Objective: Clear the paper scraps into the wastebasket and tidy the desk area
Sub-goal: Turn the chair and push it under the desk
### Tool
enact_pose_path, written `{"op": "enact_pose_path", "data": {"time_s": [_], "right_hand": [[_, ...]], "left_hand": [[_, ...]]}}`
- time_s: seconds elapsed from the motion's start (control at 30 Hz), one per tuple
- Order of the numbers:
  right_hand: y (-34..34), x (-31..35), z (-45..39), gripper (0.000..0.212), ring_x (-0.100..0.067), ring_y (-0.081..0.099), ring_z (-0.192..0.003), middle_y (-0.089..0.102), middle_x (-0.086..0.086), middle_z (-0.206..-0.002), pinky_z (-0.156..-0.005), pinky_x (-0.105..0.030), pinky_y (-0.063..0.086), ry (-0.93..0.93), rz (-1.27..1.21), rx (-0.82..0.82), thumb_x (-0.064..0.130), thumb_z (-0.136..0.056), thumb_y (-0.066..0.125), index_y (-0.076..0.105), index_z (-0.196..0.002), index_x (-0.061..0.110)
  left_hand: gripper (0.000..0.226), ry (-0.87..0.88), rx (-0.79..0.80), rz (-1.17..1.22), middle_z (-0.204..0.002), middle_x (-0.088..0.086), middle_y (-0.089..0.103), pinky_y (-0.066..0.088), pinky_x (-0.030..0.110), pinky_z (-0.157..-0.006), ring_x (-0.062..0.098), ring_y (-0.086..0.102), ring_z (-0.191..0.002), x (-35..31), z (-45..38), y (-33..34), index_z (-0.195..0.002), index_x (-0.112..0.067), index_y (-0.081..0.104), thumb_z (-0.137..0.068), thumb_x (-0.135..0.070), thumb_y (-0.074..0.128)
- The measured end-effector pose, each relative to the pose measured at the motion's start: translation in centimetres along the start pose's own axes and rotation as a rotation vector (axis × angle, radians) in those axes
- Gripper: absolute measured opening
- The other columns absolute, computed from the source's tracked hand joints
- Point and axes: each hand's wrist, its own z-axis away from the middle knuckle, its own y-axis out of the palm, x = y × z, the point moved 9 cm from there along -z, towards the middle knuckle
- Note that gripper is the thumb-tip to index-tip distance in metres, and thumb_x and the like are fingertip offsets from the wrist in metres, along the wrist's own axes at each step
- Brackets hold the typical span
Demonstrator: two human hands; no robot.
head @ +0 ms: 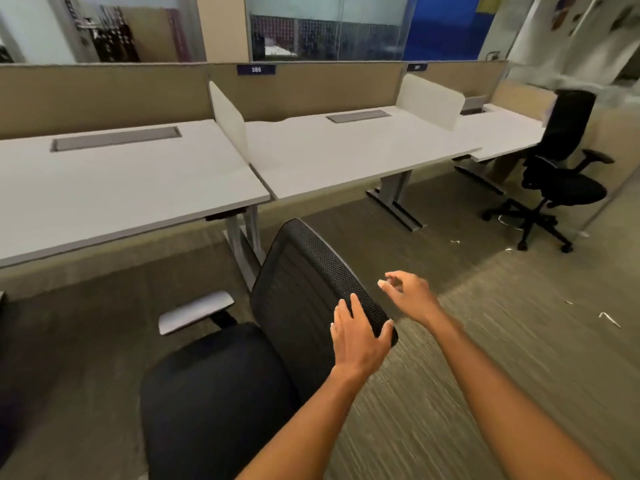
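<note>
Here, the biggest things are the white desks (346, 157), three in a row, with tan walls behind them. The black chair (242, 375) I am touching stands on the carpet in front of the desks, and its mesh back points up toward the gap between the first two desks. Its grey armrest (195, 311) sticks out on the side near the desks. A second black chair (557, 168) stands far off from mine, by the last desk.

My left hand (360, 337) lies flat on the top corner of my chair's back, fingers spread, thumb hooked over the edge. It presses there but grips nothing else. My right hand (410, 294) floats just beside that same corner and does not touch it. Its fingers curl loosely and hold nothing.

The paper scraps (609, 319) are tiny white bits on the carpet. One lies well away from my chair, past my right hand. More bits (454, 241) lie near the wheels of the far chair.
</note>
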Motion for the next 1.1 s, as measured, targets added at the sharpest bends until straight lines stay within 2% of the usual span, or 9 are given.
{"op": "enact_pose_path", "data": {"time_s": [0.17,0.27,0.4,0.57,0.73,0.83,0.93,1.0,1.1], "right_hand": [[4.1,1.1,-5.3,0.043,-0.019,0.067,-0.103,0.073,-0.004,-0.110,-0.095,-0.036,0.052,-0.049,0.001,0.201,0.043,-0.088,0.063,0.067,-0.119,0.013],[6.0,2.1,-6.5,0.034,-0.025,0.067,-0.095,0.074,-0.009,-0.095,-0.084,-0.037,0.050,-0.111,0.100,0.253,0.042,-0.088,0.062,0.073,-0.096,0.010],[6.6,2.5,-6.9,0.032,-0.023,0.068,-0.081,0.074,-0.009,-0.079,-0.071,-0.034,0.049,-0.107,0.121,0.204,0.040,-0.084,0.069,0.074,-0.084,0.008],[6.7,4.0,-6.2,0.026,-0.009,0.065,-0.074,0.076,0.001,-0.079,-0.064,-0.027,0.048,-0.139,0.151,0.165,0.040,-0.081,0.072,0.077,-0.086,0.015],[7.0,5.2,-4.9,0.030,-0.015,0.067,-0.073,0.074,-0.001,-0.071,-0.065,-0.031,0.049,-0.153,0.243,0.171,0.044,-0.081,0.071,0.076,-0.077,0.014],[7.5,5.9,-3.4,0.039,-0.016,0.064,-0.062,0.067,-0.003,-0.058,-0.059,-0.031,0.046,-0.142,0.242,0.147,0.044,-0.081,0.071,0.072,-0.067,0.008],[8.1,7.0,-1.6,0.050,-0.015,0.044,-0.046,0.046,-0.001,-0.043,-0.053,-0.030,0.036,-0.134,0.246,0.148,0.043,-0.081,0.072,0.056,-0.051,0.005],[8.6,7.9,0.0,0.054,-0.016,0.035,-0.044,0.037,-0.001,-0.042,-0.051,-0.031,0.031,-0.148,0.250,0.151,0.042,-0.081,0.072,0.047,-0.047,0.007],[9.7,8.9,2.5,0.054,-0.016,0.033,-0.044,0.036,-0.002,-0.042,-0.049,-0.032,0.029,-0.128,0.189,0.152,0.041,-0.080,0.073,0.049,-0.047,0.005]], "left_hand": [[0.104,-0.162,-0.036,-0.039,-0.161,0.025,-0.001,0.013,0.051,-0.121,0.038,0.001,-0.150,0.3,-2.4,2.4,-0.154,-0.009,-0.001,-0.084,-0.061,0.055],[0.107,-0.226,-0.047,-0.003,-0.161,0.024,0.000,0.016,0.050,-0.122,0.038,0.004,-0.150,0.6,-3.1,3.1,-0.154,-0.009,-0.002,-0.080,-0.059,0.057],[0.111,-0.241,-0.039,0.049,-0.160,0.028,0.000,0.016,0.047,-0.123,0.041,0.004,-0.150,0.6,-3.4,2.9,-0.153,-0.004,-0.001,-0.076,-0.055,0.060],[0.113,-0.237,0.018,0.104,-0.160,0.029,-0.003,0.012,0.045,-0.124,0.041,-0.003,-0.150,1.2,-2.8,1.5,-0.153,-0.003,-0.004,-0.074,-0.046,0.066],[0.117,-0.230,0.083,0.112,-0.161,0.026,-0.005,0.013,0.043,-0.124,0.037,-0.006,-0.151,2.0,-1.2,0.0,-0.153,-0.005,-0.005,-0.072,-0.043,0.071],[0.120,-0.239,0.104,0.138,-0.162,0.021,-0.006,0.015,0.041,-0.124,0.034,-0.007,-0.151,3.1,-0.1,-0.7,-0.153,-0.008,-0.006,-0.071,-0.042,0.074],[0.120,-0.227,0.118,0.136,-0.163,0.018,-0.006,0.017,0.040,-0.124,0.031,-0.007,-0.152,4.5,1.3,-1.7,-0.154,-0.011,-0.006,-0.070,-0.040,0.075],[0.121,-0.208,0.139,0.104,-0.163,0.018,-0.005,0.016,0.040,-0.123,0.030,-0.006,-0.152,5.6,2.4,-2.5,-0.154,-0.011,-0.005,-0.069,-0.041,0.075],[0.123,-0.198,0.175,0.055,-0.163,0.016,-0.004,0.016,0.041,-0.123,0.030,-0.005,-0.152,7.5,4.1,-3.9,-0.154,-0.011,-0.005,-0.068,-0.044,0.077]]}}
